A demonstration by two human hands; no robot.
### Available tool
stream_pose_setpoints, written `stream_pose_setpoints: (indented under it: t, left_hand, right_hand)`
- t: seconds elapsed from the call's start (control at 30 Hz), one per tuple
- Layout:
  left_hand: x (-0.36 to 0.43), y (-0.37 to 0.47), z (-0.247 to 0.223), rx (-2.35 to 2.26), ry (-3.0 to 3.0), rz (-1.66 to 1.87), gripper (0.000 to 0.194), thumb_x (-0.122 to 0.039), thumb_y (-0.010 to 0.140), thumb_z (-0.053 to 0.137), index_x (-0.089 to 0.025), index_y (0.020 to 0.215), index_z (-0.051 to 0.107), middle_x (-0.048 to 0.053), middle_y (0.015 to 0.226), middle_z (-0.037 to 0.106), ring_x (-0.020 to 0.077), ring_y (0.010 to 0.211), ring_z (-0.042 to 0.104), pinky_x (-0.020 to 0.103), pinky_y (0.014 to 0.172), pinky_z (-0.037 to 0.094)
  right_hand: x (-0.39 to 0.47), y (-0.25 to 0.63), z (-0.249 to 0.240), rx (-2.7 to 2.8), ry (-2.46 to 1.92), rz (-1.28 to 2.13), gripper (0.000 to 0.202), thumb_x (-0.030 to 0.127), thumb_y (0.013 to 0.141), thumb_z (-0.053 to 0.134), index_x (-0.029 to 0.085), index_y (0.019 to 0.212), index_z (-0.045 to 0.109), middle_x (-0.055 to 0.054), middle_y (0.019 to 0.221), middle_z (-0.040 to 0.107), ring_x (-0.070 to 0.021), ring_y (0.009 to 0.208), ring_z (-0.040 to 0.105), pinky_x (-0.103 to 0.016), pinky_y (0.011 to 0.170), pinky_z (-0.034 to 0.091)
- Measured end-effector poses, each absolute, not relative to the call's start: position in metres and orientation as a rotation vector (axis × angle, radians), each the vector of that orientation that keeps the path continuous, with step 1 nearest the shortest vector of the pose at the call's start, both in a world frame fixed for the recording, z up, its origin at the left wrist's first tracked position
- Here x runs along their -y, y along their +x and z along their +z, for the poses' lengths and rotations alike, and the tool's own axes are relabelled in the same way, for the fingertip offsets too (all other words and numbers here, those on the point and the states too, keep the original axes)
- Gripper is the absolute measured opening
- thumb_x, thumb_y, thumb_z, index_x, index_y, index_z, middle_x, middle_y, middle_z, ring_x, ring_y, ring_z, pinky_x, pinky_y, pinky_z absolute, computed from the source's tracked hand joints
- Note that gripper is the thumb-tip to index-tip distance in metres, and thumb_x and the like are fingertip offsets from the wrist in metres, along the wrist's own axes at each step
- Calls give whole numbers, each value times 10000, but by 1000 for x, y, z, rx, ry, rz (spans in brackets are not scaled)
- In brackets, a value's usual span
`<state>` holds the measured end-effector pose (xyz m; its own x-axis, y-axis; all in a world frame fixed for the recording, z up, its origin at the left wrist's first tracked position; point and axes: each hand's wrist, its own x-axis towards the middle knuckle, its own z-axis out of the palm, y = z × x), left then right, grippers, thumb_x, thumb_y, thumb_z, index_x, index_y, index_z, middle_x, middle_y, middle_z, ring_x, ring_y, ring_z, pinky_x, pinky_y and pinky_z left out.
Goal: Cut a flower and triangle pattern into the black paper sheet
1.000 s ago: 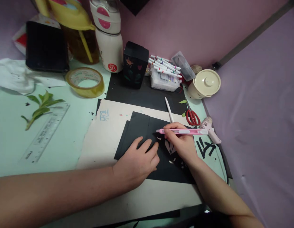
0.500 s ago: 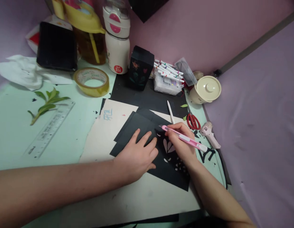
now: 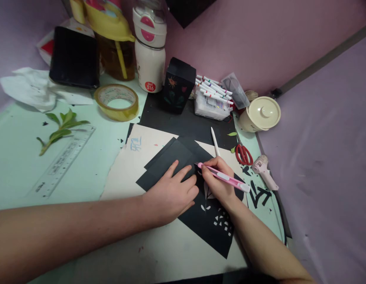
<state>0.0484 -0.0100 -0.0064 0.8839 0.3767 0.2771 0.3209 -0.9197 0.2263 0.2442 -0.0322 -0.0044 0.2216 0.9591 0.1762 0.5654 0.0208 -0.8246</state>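
My left hand (image 3: 172, 193) lies flat, fingers spread, on a dark folded sheet of black paper (image 3: 197, 223). Leaf-like shapes and small angular holes are cut through this paper, and white shows through them. A pink craft knife (image 3: 227, 177) is gripped in my right hand (image 3: 220, 183) like a pen. Its blade tip is at the paper, just right of my left fingertips; whether it touches, I cannot tell. Part of the cut pattern is hidden under my right hand. Beneath the black paper is a large off-white sheet (image 3: 120, 169) with a torn left edge.
Red-handled scissors (image 3: 244, 154), a white pen (image 3: 214, 141) and a pale glue gun (image 3: 264, 172) lie right. Behind stand a black decorated box (image 3: 179, 85), markers (image 3: 214, 90), a lidded pot (image 3: 261, 114) and a bottle (image 3: 150, 67). Left are a tape roll (image 3: 117, 112), ruler (image 3: 64, 161) and leafy sprig (image 3: 60, 130).
The black paper has turned clockwise, its lower right corner now nearer me. My right hand with the craft knife has shifted slightly left and down. My left hand has stayed on the paper.
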Motion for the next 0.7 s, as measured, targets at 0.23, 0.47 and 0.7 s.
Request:
stream_pose_setpoints:
  t: [0.23, 0.47, 0.7]
  left_hand:
    - [10, 49, -7, -546, 2899, 514, 185, -331, 950, 567, -154, 947, 621, 117, 1168, 658, 362, 1264, 527, 629, 1089, 346]
    - [10, 49, -7, -542, 2900, 536, 184, -319, 963, 533, -158, 977, 622, 110, 1171, 658, 356, 1257, 531, 627, 1084, 359]
    - [11, 49, -8, -549, 2889, 549, 185, -329, 935, 595, -158, 994, 628, 117, 1179, 654, 358, 1264, 529, 623, 1094, 337]
  right_hand:
    - [34, 243, -5, 1498, -1625, 599, 72, 228, 814, 653, 222, 751, 619, 1, 694, 672, -150, 598, 597, -272, 564, 470]
    - [33, 244, -5, 1503, -1624, 596, 66, 226, 813, 653, 220, 752, 627, -3, 694, 684, -150, 593, 607, -269, 562, 477]
    - [34, 244, -3, 1515, -1649, 593, 73, 233, 814, 652, 218, 747, 627, -3, 695, 690, -149, 587, 608, -262, 552, 475]
